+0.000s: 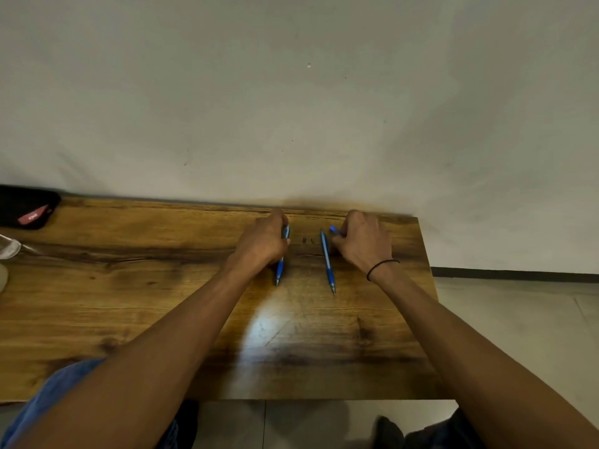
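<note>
left hand [262,244] is curling round the left blue pen [280,267] near its far end, tip pointing back at the person. right hand [363,244] is pinching a small blue piece [333,229] - the second blue pen [326,257] is lying just beside it on the wooden table [129,286]. two tiny dark parts [304,240] are sitting between the pens.
</note>
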Available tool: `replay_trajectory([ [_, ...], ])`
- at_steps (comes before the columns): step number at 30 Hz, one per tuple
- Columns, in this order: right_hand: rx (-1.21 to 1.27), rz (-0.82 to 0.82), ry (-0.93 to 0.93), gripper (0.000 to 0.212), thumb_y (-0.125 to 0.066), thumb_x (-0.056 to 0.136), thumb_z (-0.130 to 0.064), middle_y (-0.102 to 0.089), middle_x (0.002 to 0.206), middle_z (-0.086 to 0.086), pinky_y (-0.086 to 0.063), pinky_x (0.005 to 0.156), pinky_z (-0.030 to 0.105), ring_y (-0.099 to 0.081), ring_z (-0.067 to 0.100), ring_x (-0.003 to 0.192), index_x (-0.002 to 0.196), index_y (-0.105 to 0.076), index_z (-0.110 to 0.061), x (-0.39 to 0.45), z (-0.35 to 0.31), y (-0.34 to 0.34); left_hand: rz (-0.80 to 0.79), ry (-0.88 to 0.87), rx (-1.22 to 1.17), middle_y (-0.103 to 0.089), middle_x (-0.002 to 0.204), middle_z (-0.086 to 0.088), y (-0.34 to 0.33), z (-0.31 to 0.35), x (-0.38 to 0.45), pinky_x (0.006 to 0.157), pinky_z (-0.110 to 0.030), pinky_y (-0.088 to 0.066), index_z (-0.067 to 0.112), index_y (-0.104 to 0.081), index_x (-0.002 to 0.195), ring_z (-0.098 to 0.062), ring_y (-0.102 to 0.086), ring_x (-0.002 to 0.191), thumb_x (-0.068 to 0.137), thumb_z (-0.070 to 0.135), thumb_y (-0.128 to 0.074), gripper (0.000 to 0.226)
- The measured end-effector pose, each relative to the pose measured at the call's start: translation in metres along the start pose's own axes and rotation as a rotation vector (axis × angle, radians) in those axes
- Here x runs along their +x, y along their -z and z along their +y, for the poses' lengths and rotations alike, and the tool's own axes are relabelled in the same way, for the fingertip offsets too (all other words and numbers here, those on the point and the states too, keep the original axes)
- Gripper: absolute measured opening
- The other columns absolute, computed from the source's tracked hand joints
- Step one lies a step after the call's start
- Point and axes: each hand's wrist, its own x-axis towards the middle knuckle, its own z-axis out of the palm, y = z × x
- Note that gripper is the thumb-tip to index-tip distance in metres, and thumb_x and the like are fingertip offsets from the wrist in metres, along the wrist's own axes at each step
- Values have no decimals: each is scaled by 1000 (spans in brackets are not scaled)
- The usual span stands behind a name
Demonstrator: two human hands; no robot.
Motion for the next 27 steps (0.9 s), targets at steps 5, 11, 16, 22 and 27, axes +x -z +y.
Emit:
replay_trajectory([
  [5, 81, 88, 47, 19, -75, 84, -33, -71, 87, 4, -58, 68, 41, -67, 28, 82, 90, -67, -17, -1, -8, 9, 129, -57, -40, -66, 108, 4, 15, 7, -1, 75, -34, -50, 26, -59, 132, -13, -62, 91, 100, 40, -68, 36],
  [11, 152, 165, 149, 14, -71, 83, -29, -69, 84, 0, -57, 62, 40, -67, 26, 76, 89, -64, -19, -9, -23, 9, -24, 9, -707, -80, 94, -6, 15, 29, -8, 75, -36, -68, 11, -77, 115, -16, -80, 85, 97, 30, -76, 26],
  [16, 161, 227, 216, 21, -72, 88, -37, -67, 86, 0, -49, 59, 34, -64, 24, 75, 92, -60, -20, -13, -30, 7, 35, 18, -910, -82, 84, -10, 16, 31, -10, 73, -37, -68, 4, -80, 99, -21, -82, 78, 95, 14, -78, 10],
  [22, 157, 244, 235, 24, -75, 89, -35, -67, 90, 2, -43, 60, 33, -63, 25, 75, 94, -58, -17, -18, -34, 4, 163, -49, -826, -81, 79, -7, 13, 30, -10, 71, -36, -68, 6, -80, 93, -19, -81, 73, 94, 9, -77, 5],
  [27, 216, 284, 203, 22, -76, 85, -26, -68, 88, 4, -41, 61, 33, -64, 26, 75, 94, -61, -13, -20, -36, 6, 251, -84, -918, -81, 76, -6, 14, 34, -11, 67, -33, -67, 4, -78, 97, -20, -81, 73, 95, 12, -76, 8],
])
